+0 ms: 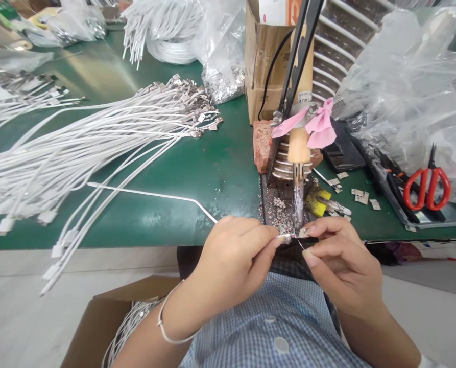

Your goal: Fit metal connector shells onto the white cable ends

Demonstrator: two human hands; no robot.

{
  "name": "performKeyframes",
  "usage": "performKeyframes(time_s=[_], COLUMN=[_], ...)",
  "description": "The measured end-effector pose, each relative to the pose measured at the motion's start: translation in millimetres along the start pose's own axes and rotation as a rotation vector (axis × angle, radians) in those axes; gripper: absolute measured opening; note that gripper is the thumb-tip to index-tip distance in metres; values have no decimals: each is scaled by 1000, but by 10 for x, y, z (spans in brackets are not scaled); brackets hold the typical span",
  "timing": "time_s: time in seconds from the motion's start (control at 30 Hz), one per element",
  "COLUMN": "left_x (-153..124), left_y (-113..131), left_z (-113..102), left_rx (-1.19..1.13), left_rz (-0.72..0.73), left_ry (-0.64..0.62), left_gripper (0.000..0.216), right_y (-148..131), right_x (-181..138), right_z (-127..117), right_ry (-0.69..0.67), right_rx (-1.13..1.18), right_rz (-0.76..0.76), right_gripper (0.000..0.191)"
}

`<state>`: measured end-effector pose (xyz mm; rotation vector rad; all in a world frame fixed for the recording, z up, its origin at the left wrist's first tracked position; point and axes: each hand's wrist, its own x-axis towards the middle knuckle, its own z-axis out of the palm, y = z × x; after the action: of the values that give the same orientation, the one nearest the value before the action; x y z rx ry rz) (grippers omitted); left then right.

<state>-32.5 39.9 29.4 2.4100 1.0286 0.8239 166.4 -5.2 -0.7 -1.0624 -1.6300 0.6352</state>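
Observation:
My left hand [237, 255] is closed in a pinch on a white cable [166, 196], whose end with a small metallic tip pokes out past the thumb. That end is at the tip of a soldering iron [297, 199], which a stand holds pointing downward. My right hand [342, 260] pinches a thin solder wire [301, 245] just right of the iron tip. By its upper fingertip is a small shiny piece [303, 232] that I cannot make out clearly.
Many white cables with USB plugs [136, 122] lie at left. A brick [262, 145], cardboard box [268, 66], yellow sponge [317, 202], loose metal plug shells [361, 196], phone [342, 145] and red-handled scissors [427, 189] surround the iron. Below the table edge stands a carton [93, 327] with cables.

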Motion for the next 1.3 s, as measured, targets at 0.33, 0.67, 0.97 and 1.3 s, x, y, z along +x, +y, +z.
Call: performKeyframes(time_s=[0.33,0.67,0.97,1.3], left_x=[8,-37,0,-2], left_y=[14,12,26,18], left_z=[-66,-44,-64,-76], left_rx=[29,56,55,44], left_rz=[5,-6,2,-2], left_ry=[-13,-86,-72,-67], left_gripper=[16,18,18,16], right_y=[-9,42,28,7], right_x=[10,-80,-14,4], right_z=[0,4,12,20], right_ry=[-22,-47,-11,3], right_rx=[21,15,32,19], right_rz=[0,15,-21,-26], right_gripper=[24,24,23,24])
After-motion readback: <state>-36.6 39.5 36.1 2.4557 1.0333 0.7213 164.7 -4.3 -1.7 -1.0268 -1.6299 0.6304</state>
